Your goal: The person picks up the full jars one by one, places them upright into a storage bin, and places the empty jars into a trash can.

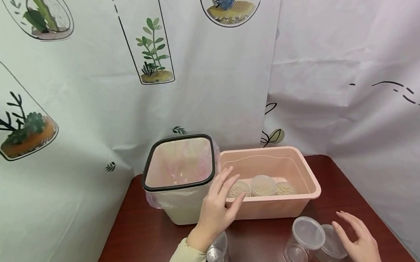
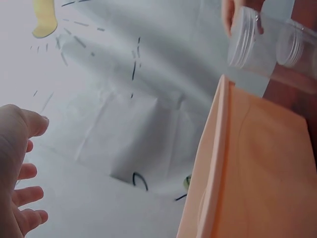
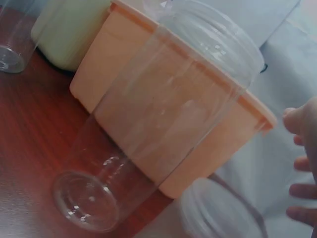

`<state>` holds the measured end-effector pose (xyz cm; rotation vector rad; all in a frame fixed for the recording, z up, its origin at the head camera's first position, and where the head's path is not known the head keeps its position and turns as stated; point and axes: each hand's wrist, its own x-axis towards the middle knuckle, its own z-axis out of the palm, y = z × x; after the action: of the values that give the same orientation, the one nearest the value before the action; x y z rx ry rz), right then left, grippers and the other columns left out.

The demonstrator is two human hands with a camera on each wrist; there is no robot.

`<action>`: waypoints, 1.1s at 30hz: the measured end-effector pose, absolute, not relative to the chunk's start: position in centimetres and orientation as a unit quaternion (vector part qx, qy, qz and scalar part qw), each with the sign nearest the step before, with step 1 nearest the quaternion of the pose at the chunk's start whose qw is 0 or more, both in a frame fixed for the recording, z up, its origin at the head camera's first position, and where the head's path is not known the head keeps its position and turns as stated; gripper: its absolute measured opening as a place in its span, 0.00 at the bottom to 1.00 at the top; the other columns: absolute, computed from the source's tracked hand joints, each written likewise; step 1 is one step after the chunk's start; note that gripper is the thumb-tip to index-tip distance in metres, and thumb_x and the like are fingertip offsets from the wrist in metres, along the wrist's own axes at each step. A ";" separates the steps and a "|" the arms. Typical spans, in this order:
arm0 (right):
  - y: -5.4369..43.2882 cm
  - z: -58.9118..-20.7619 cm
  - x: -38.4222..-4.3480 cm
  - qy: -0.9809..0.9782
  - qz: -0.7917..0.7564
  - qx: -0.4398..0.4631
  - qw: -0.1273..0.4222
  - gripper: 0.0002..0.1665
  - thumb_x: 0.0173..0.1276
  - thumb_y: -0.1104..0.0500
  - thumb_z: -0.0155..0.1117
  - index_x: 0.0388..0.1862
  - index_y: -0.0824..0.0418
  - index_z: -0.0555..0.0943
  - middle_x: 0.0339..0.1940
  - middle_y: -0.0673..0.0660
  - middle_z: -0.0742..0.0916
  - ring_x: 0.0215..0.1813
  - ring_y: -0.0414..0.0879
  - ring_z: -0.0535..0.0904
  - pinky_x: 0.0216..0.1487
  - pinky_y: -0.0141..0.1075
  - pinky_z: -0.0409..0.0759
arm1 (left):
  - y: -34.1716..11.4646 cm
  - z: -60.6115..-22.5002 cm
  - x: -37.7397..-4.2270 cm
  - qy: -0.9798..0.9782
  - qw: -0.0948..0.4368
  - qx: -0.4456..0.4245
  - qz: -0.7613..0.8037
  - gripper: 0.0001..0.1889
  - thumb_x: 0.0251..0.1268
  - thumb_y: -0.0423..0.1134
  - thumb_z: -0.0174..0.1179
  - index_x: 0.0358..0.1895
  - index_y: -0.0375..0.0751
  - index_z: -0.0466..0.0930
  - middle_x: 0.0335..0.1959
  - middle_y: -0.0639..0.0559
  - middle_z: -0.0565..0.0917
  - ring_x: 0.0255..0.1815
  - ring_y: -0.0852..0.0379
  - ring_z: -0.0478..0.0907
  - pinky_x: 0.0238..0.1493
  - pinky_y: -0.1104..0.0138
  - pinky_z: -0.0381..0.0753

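My left hand (image 1: 216,204) is held over the front rim of a pink plastic tub (image 1: 268,208), fingers spread and nothing in them. Inside the tub sit three round clear containers (image 1: 263,185) of small pale grains or beans. At the right, my right hand (image 1: 362,240) hovers beside a short clear jar (image 1: 332,247) with relaxed fingers and nothing held. A tall clear jar (image 3: 148,114) with a translucent lid stands just left of the short one, in front of the tub. Partly hidden below my left wrist is another clear jar (image 1: 221,251).
A pale green waste bin (image 1: 184,209) with a black rim and a plastic liner stands left of the tub, close against it. Everything stands on a dark red-brown table (image 1: 129,240). Behind and beside the table hangs a white cloth (image 1: 207,98) printed with plants.
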<state>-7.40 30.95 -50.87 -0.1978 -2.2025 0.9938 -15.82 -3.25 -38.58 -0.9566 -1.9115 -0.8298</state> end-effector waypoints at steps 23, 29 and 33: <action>30.1 -56.2 -5.9 -0.831 0.349 -0.127 0.413 0.24 0.38 0.73 0.75 0.40 0.69 0.84 0.50 0.67 0.80 0.50 0.63 0.70 0.61 0.31 0.56 | -12.4 -37.8 -16.9 -0.763 0.514 -0.236 -0.312 0.23 0.60 0.46 0.61 0.52 0.32 0.77 0.59 0.35 0.72 0.58 0.36 0.68 0.59 0.53 0.66; 30.3 -57.2 -5.8 -0.833 0.354 -0.104 0.412 0.25 0.35 0.72 0.75 0.39 0.70 0.83 0.51 0.71 0.77 0.54 0.64 0.70 0.64 0.51 0.55 | -14.6 -38.6 -17.1 -0.799 0.510 -0.185 -0.257 0.24 0.60 0.50 0.59 0.53 0.34 0.78 0.61 0.36 0.71 0.64 0.38 0.63 0.48 0.43 0.72; 30.1 -58.0 -5.7 -0.830 0.355 -0.114 0.414 0.27 0.34 0.72 0.75 0.40 0.68 0.83 0.52 0.70 0.77 0.55 0.58 0.70 0.63 0.47 0.57 | -15.9 -39.6 -17.4 -0.812 0.507 -0.165 -0.238 0.27 0.61 0.54 0.57 0.52 0.33 0.77 0.59 0.33 0.71 0.62 0.33 0.64 0.49 0.40 0.70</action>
<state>-5.71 30.07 -57.96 -0.2876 -2.0871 0.8916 -17.42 -15.88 -39.57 -0.3977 -1.9584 -0.5746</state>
